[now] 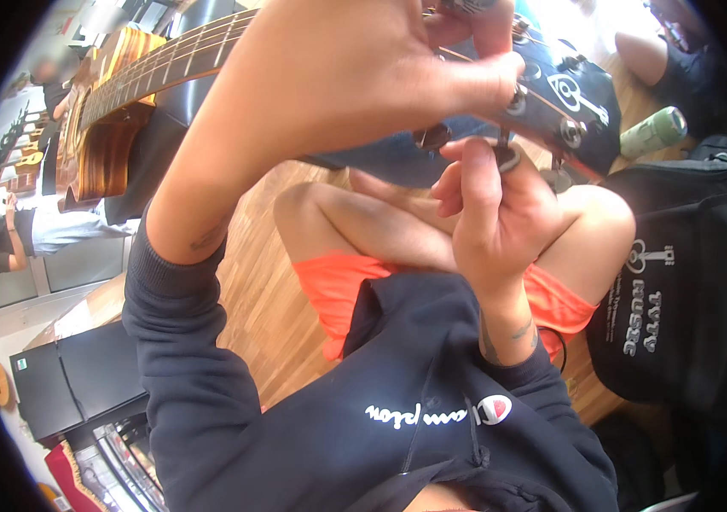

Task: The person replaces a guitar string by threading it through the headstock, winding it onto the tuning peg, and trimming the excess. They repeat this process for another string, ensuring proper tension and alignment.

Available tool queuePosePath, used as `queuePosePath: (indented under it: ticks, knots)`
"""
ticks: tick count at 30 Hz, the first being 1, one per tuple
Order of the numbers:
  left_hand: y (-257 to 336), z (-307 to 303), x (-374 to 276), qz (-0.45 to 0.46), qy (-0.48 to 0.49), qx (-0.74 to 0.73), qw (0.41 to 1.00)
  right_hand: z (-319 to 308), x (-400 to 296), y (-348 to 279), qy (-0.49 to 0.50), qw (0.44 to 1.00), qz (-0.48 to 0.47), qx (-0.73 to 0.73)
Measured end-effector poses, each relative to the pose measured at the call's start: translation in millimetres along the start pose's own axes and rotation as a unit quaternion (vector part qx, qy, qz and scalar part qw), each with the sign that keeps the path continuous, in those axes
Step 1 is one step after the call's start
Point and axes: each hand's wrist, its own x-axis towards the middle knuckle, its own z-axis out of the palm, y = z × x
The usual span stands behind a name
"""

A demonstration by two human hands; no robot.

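Note:
An acoustic guitar lies across the view, its striped wooden body [107, 153] at the upper left. The fretted neck [178, 61] passes behind my left arm to the black headstock [584, 96] at the upper right. My left hand [395, 70] reaches over the headstock, thumb and finger close together beside the metal string posts [517, 99]. Whether it pinches a string there is hidden. Below the headstock's near edge, my right hand [497, 205] grips a tuning peg [507, 157] between thumb and fingers. Another dark tuning peg [432, 136] sticks out to its left.
Bare crossed legs [389, 224] are under the guitar, above a wood floor [261, 269]. To the right lie a black gig bag [683, 288] bearing writing and a green cylinder [654, 133]. A person [18, 224] stands at the far left, near guitars.

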Motion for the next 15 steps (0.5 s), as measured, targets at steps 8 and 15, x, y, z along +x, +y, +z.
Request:
queuePosePath:
  ticks: [8,15]
  knots:
    - [0.2,-16.7,52.0,-0.138,0.001,0.012,0.99,-15.8,50.5,-2.1,-0.186,0.663,0.367,0.625]
    - [-38.6,-23.0,41.6,-0.042,-0.011,0.079,0.996,5.1,49.4,-3.7,-0.059,0.813,0.281,0.507]
